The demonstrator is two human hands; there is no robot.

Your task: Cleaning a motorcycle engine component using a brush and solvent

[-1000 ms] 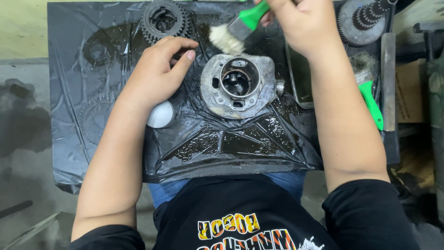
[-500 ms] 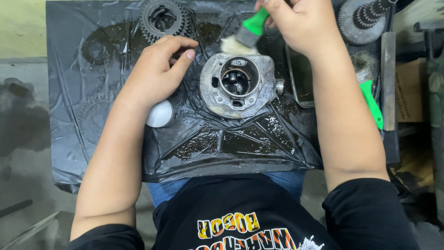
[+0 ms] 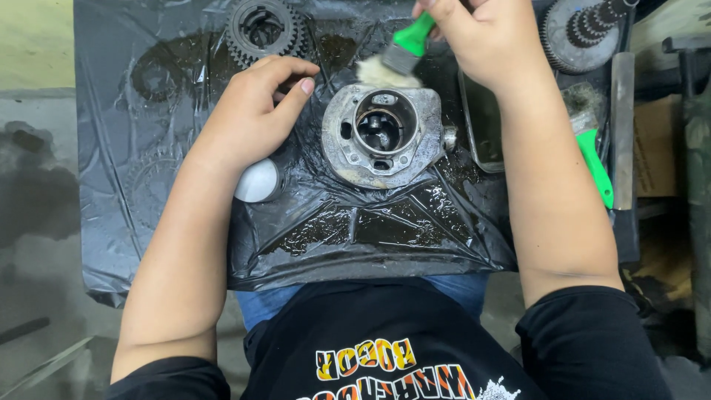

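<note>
Cylinder casting (image 3: 384, 135), grey metal with round bore, sits mid-desk on wet black plastic sheet (image 3: 111, 185). Left hand (image 3: 248, 118), grip loosely curled and empty, rests beside white cap (image 3: 257, 180). Right hand (image 3: 489, 41), grip closed on green-handled brush (image 3: 400, 55) (bristles touching casting's top edge). Gear (image 3: 264, 30) behind.

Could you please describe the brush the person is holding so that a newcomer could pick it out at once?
Start at the black plastic sheet and find the round grey metal cylinder part in its middle. Just above its top rim, the right hand holds a paintbrush. Unlike the other green-handled brush lying at the right edge, this one is gripped.
</note>
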